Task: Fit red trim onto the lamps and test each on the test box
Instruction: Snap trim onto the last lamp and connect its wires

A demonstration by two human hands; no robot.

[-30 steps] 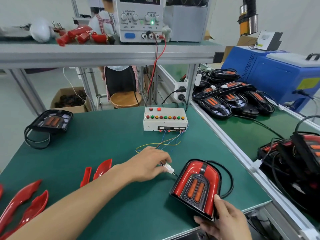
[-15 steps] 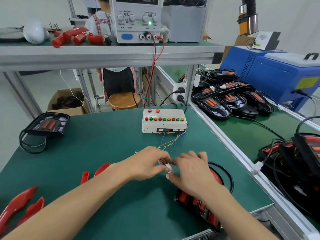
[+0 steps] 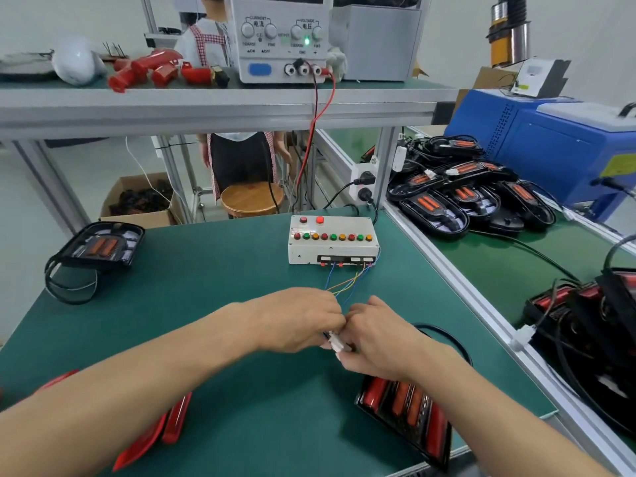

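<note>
Head view, both hands pinching connector

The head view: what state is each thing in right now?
Left hand: pinching the white connector.
Right hand: pinching the same connector.
Lamp: lying under the right forearm, red trim fitted.
Test box: one top button glowing red.
Power supply: green light on.

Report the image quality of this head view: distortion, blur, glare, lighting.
Head view: wide-angle lens bows the shelf rail and the bench edges; the left hand and right hand with the white connector look slightly soft; a bright highlight sits on the white helmet-like object; lighting is even and diffuse, with only a faint shadow under the test box.
</note>
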